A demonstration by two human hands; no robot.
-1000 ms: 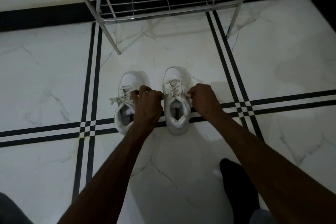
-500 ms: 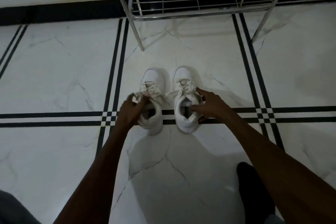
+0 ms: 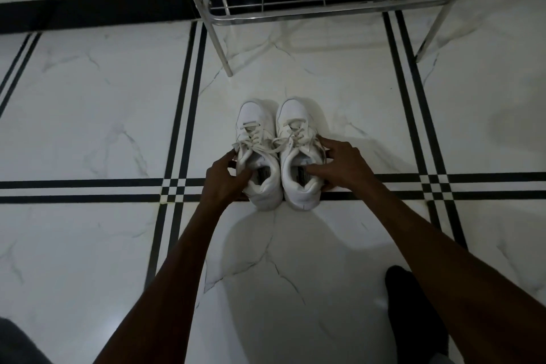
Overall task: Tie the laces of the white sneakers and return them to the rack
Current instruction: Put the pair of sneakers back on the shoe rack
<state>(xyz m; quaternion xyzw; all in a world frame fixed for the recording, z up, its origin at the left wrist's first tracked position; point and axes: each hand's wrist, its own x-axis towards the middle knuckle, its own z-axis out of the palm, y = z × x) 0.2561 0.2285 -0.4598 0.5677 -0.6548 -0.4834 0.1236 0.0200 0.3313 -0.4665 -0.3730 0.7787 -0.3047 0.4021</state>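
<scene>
Forearms reach in from the bottom edge of the frame, 2 of them, bare, converging on the middle. At lower right sits a dark foot (image 3: 413,313), apparently in a black sock, and a patch of grey cloth (image 3: 17,343) fills the lower left corner.

Just past the forearms, the left hand (image 3: 223,179) curls around the outer side and collar of the left sneaker (image 3: 255,154), thumb dipping toward the shoe's opening. The right hand (image 3: 342,167) does the same on the right sneaker (image 3: 300,151): thumb inside the opening, fingers wrapped over the outer wall. Both hands are partly closed, each gripping 1 shoe. The 2 white sneakers stand touching side by side at the centre of the frame, soles on the marble floor (image 3: 88,127), heels over the black double stripe, toes pointing up the picture.

Laces (image 3: 260,146) on both shoes look drawn into bows across the tongues, with loops and ends splayed sideways, so the tying part reads as finished, though the knots are too small to judge for tightness. What remains, by my reading, is the return: lifting the pair and setting it on the shelf ahead.

Farther up, in the top centre, stands 1 metal wire rack (image 3: 325,0) against the black skirting. 2 of its legs reach the floor in view, and the visible shelf holds nothing.
</scene>
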